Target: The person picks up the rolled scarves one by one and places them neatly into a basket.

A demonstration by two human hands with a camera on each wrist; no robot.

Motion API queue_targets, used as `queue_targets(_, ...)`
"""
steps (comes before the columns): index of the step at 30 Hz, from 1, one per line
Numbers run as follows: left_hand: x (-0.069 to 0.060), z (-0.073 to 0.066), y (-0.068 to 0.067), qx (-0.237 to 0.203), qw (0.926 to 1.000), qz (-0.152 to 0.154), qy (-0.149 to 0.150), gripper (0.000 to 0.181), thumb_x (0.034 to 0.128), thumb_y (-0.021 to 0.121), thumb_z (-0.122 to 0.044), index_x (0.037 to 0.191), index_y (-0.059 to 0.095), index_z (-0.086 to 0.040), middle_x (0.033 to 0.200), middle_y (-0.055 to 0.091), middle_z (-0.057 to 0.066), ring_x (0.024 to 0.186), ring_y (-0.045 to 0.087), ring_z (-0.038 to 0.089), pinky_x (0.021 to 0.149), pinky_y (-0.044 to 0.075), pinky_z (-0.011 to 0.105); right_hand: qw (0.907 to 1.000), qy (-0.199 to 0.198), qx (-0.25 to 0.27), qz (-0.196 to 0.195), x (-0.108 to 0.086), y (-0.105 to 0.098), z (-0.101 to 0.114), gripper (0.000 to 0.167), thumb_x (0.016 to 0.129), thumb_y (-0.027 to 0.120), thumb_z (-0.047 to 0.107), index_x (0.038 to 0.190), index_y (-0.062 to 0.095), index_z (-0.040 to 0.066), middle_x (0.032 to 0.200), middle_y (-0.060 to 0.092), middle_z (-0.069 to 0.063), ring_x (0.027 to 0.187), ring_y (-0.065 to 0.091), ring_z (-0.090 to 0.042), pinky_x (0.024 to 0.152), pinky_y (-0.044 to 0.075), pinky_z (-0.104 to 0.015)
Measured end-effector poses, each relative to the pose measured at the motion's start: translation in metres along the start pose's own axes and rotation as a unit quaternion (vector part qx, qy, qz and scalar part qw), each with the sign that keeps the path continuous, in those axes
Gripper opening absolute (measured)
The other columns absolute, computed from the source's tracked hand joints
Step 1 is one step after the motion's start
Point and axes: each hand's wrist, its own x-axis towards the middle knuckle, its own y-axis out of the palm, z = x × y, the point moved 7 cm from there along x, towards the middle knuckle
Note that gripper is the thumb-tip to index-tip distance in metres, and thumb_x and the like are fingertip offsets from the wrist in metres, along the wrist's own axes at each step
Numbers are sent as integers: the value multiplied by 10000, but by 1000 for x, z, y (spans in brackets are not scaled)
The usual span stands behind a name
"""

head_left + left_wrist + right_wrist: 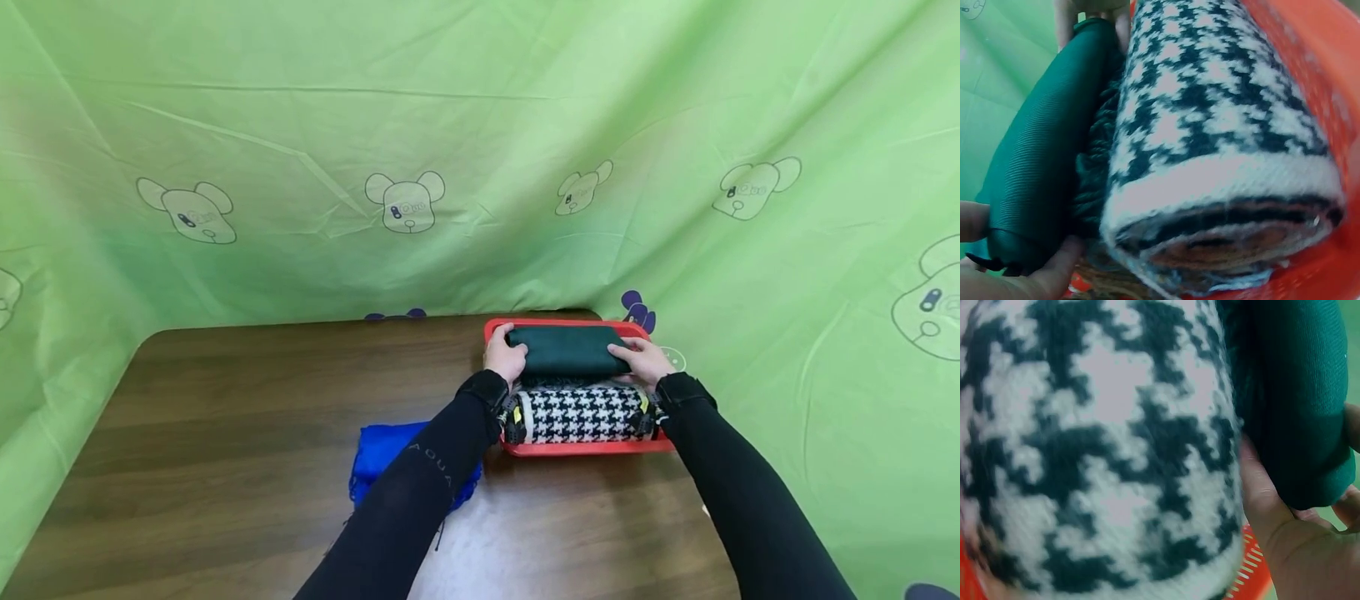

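Note:
A rolled dark green cloth [567, 350] lies across the back part of a red basket [592, 449]. My left hand [506, 357] grips its left end, thumb on the near side, and my right hand [645, 360] holds the right end. In front of it in the basket is a rolled black-and-white houndstooth scarf [585, 415], its coiled end showing in the left wrist view. Between the two rolls, a dark crinkled fabric [1094, 169] shows in the left wrist view. The basket's contents underneath are mostly hidden.
A folded blue cloth [386, 450] with a fringed edge lies on the wooden table [247, 417] left of the basket, partly behind my left forearm. A green curtain [300, 167] printed with bear heads hangs behind the table and along both sides.

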Motion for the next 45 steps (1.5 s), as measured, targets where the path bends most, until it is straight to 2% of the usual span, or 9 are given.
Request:
queue_targets(5,3,2,-8,440,9990,-71,-77,564,1061,627,-107,1605,484,-148,1648,458,142,1383,521,345,1054,502,439,9998,25,-24,210,3,7,3,738,1144,488,281,1665,119,-89,1655,164,-399,1444,381,-479,980,604,-349)
queue_targets(12,-3,-5,-20,250,9995,183,-78,591,1081,619,-152,1635,419,-105,1661,421,183,1481,449,373,1132,460,478,9990,109,219,383,0,7,10,773,1142,483,303,1676,67,-72,1691,42,-394,1542,222,-528,1016,587,-374)
queue_targets(20,-8,-23,-33,-253,9989,372,-148,606,1091,596,-142,1655,376,-100,1608,463,228,1451,482,367,1065,486,427,9977,-66,-280,612,0,-7,24,830,1135,495,400,1662,95,-100,1643,213,-383,1402,409,-416,1036,577,-419)
queue_targets(23,-18,-35,-35,-522,9972,525,-115,604,1102,580,-134,1662,358,-101,1606,454,237,1063,641,230,817,473,303,9965,-133,-508,656,-3,-16,31,863,1131,503,430,1658,84,-109,1635,247,-397,1424,416,-471,1030,581,-422)
queue_targets(29,-41,-55,-39,-955,9919,838,-13,596,1114,552,-117,1668,334,-89,1587,449,247,582,295,67,582,322,199,9942,-181,-788,704,-12,-32,41,869,1140,468,442,1649,54,-127,1635,208,-440,1505,303,-552,995,603,-411)
queue_targets(35,-44,-58,-43,-898,9921,877,-47,595,1110,567,-136,1665,354,-113,1565,496,213,895,582,156,847,545,296,9930,-523,-778,716,-18,-34,59,841,1145,466,434,1653,84,-117,1561,365,-355,1303,592,-260,992,601,-382)
queue_targets(38,-46,-58,-47,-926,9907,988,-101,603,1110,574,-147,1670,350,-131,1556,515,198,872,589,164,1059,543,438,9943,-654,-153,822,-22,-27,69,764,1141,511,365,1651,156,-80,1393,555,-101,1126,664,-72,967,610,-348)
queue_targets(42,-49,-60,-55,-1027,9882,1128,-135,609,1109,581,-146,1671,347,-143,1552,523,194,690,465,86,1031,529,441,9887,-741,779,1049,-28,-13,80,489,1126,568,265,1518,377,45,1157,656,98,1059,705,-64,913,626,-318)
queue_targets(45,-53,-61,-64,-1063,9870,1200,-129,608,1109,583,-145,1670,348,-143,1568,508,202,935,636,136,1049,526,441,9827,-799,1193,1174,-32,1,87,316,1120,579,238,1384,451,123,1131,695,93,1052,717,-76,903,628,-313)
